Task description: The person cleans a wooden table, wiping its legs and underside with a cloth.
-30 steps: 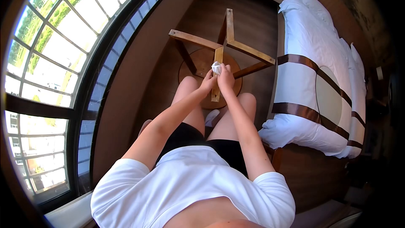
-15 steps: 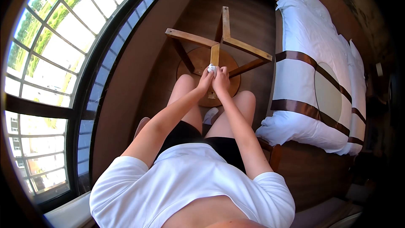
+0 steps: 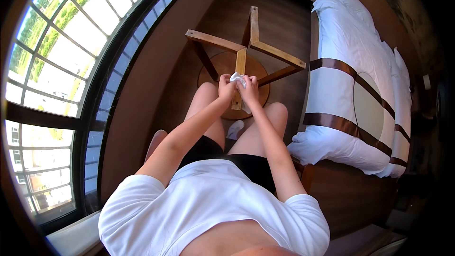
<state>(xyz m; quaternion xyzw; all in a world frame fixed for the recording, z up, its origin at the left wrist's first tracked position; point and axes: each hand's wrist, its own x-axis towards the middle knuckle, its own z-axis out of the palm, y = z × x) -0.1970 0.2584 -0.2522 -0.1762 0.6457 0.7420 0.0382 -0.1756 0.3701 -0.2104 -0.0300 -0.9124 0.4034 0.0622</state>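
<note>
A small round wooden table lies upside down on the floor before my knees. Its round top (image 3: 256,68) is underneath, and its angled wooden leg frame (image 3: 277,54) points up toward me. Over the near bar of that frame, my left hand (image 3: 226,88) and my right hand (image 3: 249,90) are side by side. Between them is a crumpled white cloth (image 3: 237,77), with the fingers of both hands closed on it. A loose white end hangs below my right hand. Whether the cloth touches the wood is hidden by my fingers.
My bare knees flank the table's near side, and a white shoe (image 3: 235,129) shows between them. On the right stands a bed (image 3: 327,95) with white bedding and brown bands. A large barred window (image 3: 61,57) and a low brown wall (image 3: 142,80) run along the left.
My hands have moved slightly apart, the left one shifting left. The white cloth, bunched small before, is now spread wider between them, with an end hanging down.
</note>
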